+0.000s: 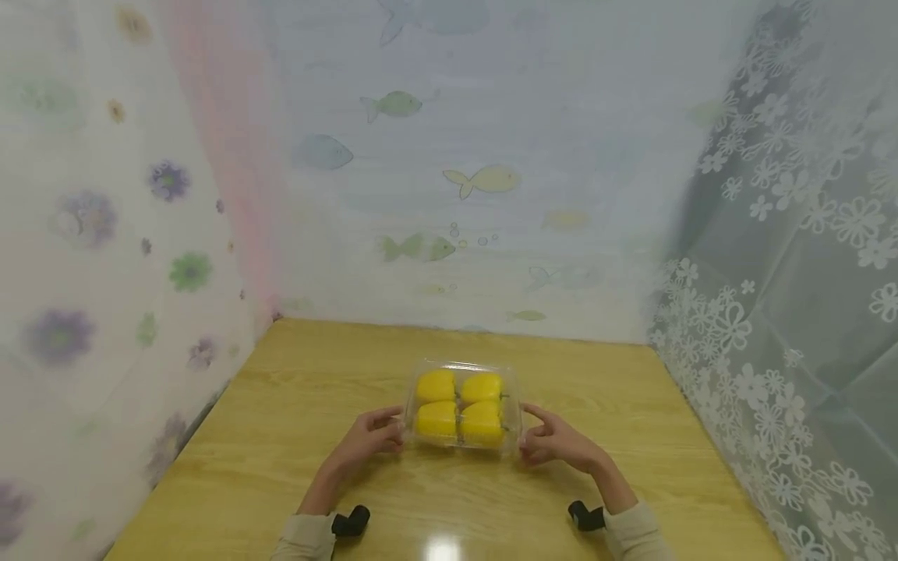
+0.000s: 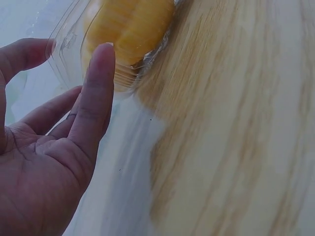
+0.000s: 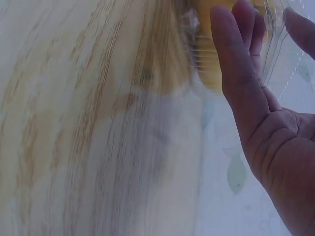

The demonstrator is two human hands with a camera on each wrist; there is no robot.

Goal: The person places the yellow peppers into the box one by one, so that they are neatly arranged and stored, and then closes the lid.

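A clear plastic box holding several yellow bell peppers is at the middle of the wooden table. My left hand grips its left side, and my right hand grips the opposite side. In the left wrist view, the thumb touches the rim of the box while another finger overlaps its lower part. The right wrist view shows the right hand likewise, with its thumb tip at the clear rim and fingers across the side. Dark stems show on the right ends of the peppers.
The light wooden table runs back to a hanging cloth printed with fish. Flowered cloth flanks it on the left, and a flower-patterned curtain on the right. Black camera mounts are at both wrists.
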